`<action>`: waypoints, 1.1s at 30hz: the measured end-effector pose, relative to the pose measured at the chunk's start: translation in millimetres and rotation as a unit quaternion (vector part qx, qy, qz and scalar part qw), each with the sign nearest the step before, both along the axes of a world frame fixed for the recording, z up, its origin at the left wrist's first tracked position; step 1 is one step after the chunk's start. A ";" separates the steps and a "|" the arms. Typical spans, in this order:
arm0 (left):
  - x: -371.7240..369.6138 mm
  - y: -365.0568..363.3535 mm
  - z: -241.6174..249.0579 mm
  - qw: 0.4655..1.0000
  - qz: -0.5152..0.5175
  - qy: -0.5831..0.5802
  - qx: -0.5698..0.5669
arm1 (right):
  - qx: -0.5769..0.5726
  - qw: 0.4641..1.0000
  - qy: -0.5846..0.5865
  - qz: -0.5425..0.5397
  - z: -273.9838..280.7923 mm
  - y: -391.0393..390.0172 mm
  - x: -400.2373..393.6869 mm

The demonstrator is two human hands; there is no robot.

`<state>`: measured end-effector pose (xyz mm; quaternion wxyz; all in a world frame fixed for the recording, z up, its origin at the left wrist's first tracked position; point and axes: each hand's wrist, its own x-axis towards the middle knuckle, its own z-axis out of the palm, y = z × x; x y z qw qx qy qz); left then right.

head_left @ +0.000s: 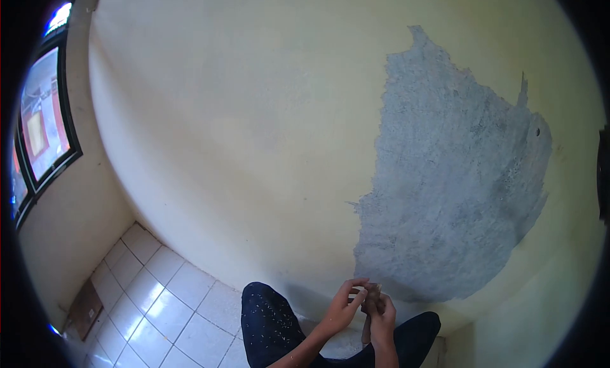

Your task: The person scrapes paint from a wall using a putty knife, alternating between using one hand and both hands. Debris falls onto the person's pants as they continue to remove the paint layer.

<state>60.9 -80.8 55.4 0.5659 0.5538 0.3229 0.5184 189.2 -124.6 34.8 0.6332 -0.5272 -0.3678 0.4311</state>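
Low at the centre, my left hand (344, 309) and my right hand (382, 316) meet in front of the wall. The fingers of my right hand are wrapped round a brownish tool (366, 330), whose long narrow part points down between the hands. My left hand's thumb and fingers are bent together at the tool's upper end; whether they pinch anything is too small to tell. Just behind the hands lies the lower edge of a bare grey patch (451, 177) on the cream wall (254, 145).
Dark-trousered knees (270, 323) flank the hands, the left one dotted with pale flakes. White floor tiles (168, 311) lie at the lower left, with a brown piece (84, 309) by the side wall. A dark-framed window (47, 114) is at the upper left.
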 end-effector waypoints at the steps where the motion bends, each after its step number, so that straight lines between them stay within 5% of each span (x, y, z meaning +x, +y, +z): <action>1: 2.3 -2.8 -0.3 1.000 0.024 -0.012 0.000 | 0.007 1.000 0.015 -0.003 0.7 1.2 -2.1; 5: 3.4 -21.7 4.1 0.991 0.131 -0.006 0.030 | 0.025 0.996 0.079 0.024 6.4 2.2 -6.5; 11: -3.7 -18.6 -13.4 0.987 0.094 0.117 0.049 | 0.068 0.982 0.177 0.009 23.5 8.9 -15.5; 15: -8.1 -16.1 -11.6 0.991 0.015 0.115 -0.068 | 0.161 0.987 0.015 0.024 50.2 19.8 -12.3; 17: -11.2 -14.6 -4.4 0.990 -0.074 0.094 -0.080 | 0.168 0.981 -0.100 0.019 77.2 24.6 -8.8; 21: -6.1 -24.9 26.2 0.988 -0.136 0.050 -0.060 | 0.184 0.981 -0.024 0.062 106.0 44.2 -14.0; 25: -7.1 -19.0 80.8 0.996 -0.068 0.000 -0.053 | 0.174 0.971 0.061 0.155 145.5 64.8 -22.2; 33: 12.5 10.0 116.2 0.969 -0.041 -0.224 -0.091 | 0.153 0.965 -0.051 0.204 191.5 83.7 -26.0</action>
